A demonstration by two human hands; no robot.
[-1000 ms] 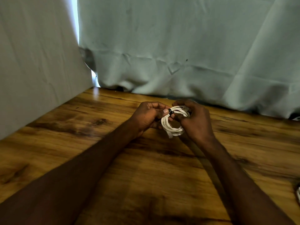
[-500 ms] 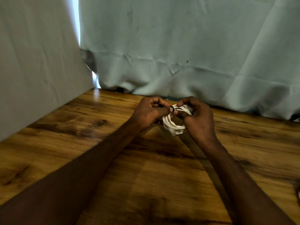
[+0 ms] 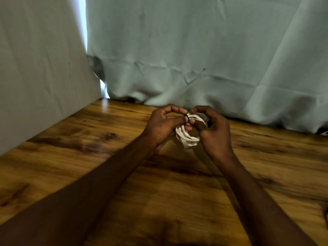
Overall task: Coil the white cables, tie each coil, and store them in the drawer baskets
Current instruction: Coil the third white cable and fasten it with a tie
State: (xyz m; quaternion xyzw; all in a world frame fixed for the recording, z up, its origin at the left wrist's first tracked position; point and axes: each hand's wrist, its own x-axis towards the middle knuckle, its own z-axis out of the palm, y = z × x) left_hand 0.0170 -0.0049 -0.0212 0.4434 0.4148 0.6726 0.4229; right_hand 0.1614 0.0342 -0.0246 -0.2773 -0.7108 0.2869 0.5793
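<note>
A small coil of white cable (image 3: 187, 139) hangs between both hands, just above the wooden table (image 3: 124, 174), near its far edge. My left hand (image 3: 163, 126) pinches a thin black tie (image 3: 186, 117) at the top of the coil. My right hand (image 3: 213, 132) curls round the coil's right side, with its thumb and forefinger at the tie. The coil's upper part is hidden by my fingers. No drawer or basket is in view.
Pale cloth (image 3: 195, 59) hangs behind the table and along its left side (image 3: 35, 77). A dark object (image 3: 326, 213) shows at the right edge of the view.
Both hands have lifted the coil slightly and drawn closer together at the tie. The coil has turned a little and hangs lower between the hands.
</note>
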